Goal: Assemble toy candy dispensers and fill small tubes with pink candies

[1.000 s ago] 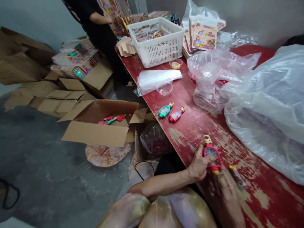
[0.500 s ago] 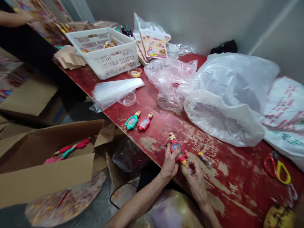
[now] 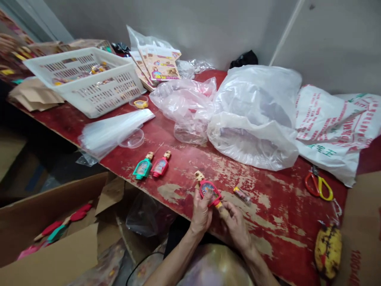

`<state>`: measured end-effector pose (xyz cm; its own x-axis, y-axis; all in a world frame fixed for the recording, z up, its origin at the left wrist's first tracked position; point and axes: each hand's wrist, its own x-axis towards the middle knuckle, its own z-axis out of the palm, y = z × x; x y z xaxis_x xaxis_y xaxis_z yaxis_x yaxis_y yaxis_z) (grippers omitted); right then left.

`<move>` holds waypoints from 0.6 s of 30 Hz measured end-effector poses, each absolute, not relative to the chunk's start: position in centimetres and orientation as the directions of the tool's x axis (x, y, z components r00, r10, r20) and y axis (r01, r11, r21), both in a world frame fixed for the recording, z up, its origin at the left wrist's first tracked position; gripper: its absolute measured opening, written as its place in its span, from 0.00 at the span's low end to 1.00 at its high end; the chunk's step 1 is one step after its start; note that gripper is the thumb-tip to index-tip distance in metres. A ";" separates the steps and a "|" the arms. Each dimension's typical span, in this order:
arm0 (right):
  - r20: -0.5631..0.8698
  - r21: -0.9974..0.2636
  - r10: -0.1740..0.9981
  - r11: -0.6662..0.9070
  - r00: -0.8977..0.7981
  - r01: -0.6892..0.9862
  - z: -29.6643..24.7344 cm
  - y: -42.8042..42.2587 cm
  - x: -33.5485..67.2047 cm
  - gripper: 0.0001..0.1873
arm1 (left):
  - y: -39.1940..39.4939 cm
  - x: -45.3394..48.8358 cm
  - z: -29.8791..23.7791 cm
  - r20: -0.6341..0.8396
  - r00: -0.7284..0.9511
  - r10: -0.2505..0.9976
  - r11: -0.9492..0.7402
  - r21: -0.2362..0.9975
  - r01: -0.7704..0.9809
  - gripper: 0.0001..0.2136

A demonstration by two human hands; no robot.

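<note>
A small red toy (image 3: 208, 186) with a tan figure head rests on the worn red table (image 3: 276, 206) near its front edge. My left hand (image 3: 201, 212) is closed around the toy's body, thumb on its face. My right hand (image 3: 236, 226) pinches the toy's lower end, where a small yellow piece shows. A thin wrapped stick (image 3: 241, 194) lies just to the right of the toy. Two more toys, one teal (image 3: 142, 168) and one red (image 3: 160, 167), lie side by side further left on the table.
Big clear plastic bags (image 3: 253, 115) and a printed white sack (image 3: 336, 127) fill the back right. A white basket (image 3: 86, 79), a stack of clear sleeves (image 3: 110, 131), a clear cup (image 3: 132, 139) and cards (image 3: 160, 65) sit at left. Scissors (image 3: 318, 184) and a banana (image 3: 328, 250) lie right. An open carton (image 3: 44, 238) stands below.
My view has swung to the right, bringing the sack, scissors and banana into sight. Both hands stay on the red toy; the right hand has come up to its lower end.
</note>
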<state>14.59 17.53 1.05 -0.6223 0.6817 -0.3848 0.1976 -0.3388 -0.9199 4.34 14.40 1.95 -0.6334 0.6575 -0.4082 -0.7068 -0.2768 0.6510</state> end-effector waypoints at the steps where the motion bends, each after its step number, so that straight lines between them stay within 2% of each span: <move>1: -0.427 -0.887 0.611 -0.425 -0.667 0.179 0.9 17.7 14.7 0.22 | 14.4 4.3 2.0 -0.402 -0.626 0.668 -0.266 0.657 -0.705 0.17; 3: -0.462 -0.849 0.544 -0.499 -0.700 0.173 0.8 17.8 14.9 0.23 | 14.5 4.3 2.0 -0.390 -0.614 0.686 -0.253 0.664 -0.704 0.18; 4: -0.447 -0.868 0.575 -0.464 -0.685 0.176 0.8 17.9 14.9 0.21 | 14.5 4.3 2.0 -0.389 -0.614 0.687 -0.252 0.665 -0.703 0.18; 7: -0.306 -0.950 0.769 -0.210 -0.561 0.231 1.0 17.8 15.0 0.17 | 14.7 4.5 1.9 -0.386 -0.628 0.676 -0.262 0.671 -0.694 0.18; 9: -0.270 -0.956 0.800 -0.159 -0.535 0.245 1.1 17.7 15.0 0.16 | 14.7 4.6 1.9 -0.391 -0.628 0.673 -0.256 0.674 -0.693 0.19; 11: -0.374 -0.926 0.706 -0.325 -0.602 0.194 0.9 17.7 15.0 0.20 | 14.7 4.6 1.9 -0.401 -0.621 0.673 -0.243 0.674 -0.698 0.19; 13: -0.493 -0.816 0.543 -0.560 -0.680 0.144 0.6 17.7 15.1 0.25 | 14.7 4.5 1.9 -0.415 -0.598 0.686 -0.222 0.663 -0.715 0.18; 14: -0.520 -0.773 0.494 -0.620 -0.697 0.137 0.5 17.7 15.1 0.26 | 14.7 4.4 1.9 -0.420 -0.585 0.694 -0.214 0.655 -0.725 0.18; 15: -0.522 -0.773 0.493 -0.619 -0.696 0.141 0.5 17.8 15.2 0.26 | 14.7 4.4 1.9 -0.423 -0.579 0.697 -0.213 0.649 -0.731 0.18; 16: -0.501 -0.813 0.539 -0.561 -0.678 0.154 0.5 17.8 15.2 0.25 | 14.7 4.4 1.8 -0.423 -0.580 0.696 -0.218 0.645 -0.732 0.18; 18: -0.395 -0.917 0.705 -0.341 -0.589 0.208 0.7 17.7 15.2 0.20 | 14.7 4.4 1.6 -0.420 -0.602 0.679 -0.241 0.646 -0.724 0.17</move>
<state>15.24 17.72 0.69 -0.5887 0.7051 -0.3953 0.2078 -0.3405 -0.9170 4.39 14.68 1.61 -0.6018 0.6791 -0.4203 -0.7238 -0.2413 0.6464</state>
